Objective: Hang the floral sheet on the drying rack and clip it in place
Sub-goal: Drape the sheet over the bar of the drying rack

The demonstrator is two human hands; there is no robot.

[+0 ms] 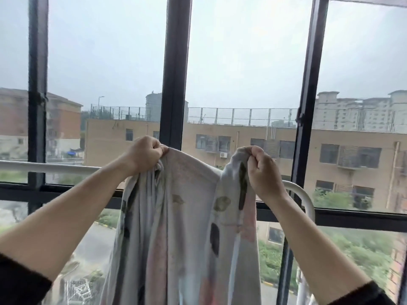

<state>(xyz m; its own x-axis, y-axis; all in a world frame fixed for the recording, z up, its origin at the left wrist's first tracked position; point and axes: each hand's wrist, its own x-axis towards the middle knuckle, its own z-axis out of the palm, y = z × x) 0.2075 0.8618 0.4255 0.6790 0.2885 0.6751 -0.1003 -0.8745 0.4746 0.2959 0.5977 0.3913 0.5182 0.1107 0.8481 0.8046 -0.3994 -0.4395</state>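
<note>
Both hands up, approx. ctr frame. The left hand (146,154) is curled tight, pinching the top hem of the floral sheet (189,216). The right hand (262,172) does likewise at 3 o'clock, on a bunched corner. Sheet hangs to 6 o'clock, in front of the white rack rail (55,166) (runs 9 to 3 behind cloth). Hem is held above rail, prob. to clear it for draping. No clips in view.

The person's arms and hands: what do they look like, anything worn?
The left hand and right hand are bare, with no gloves. The forearms are uncovered; a dark, black-looking left sleeve and right sleeve sit pushed up near the elbows. No watch or bracelet shows at either wrist.
</note>
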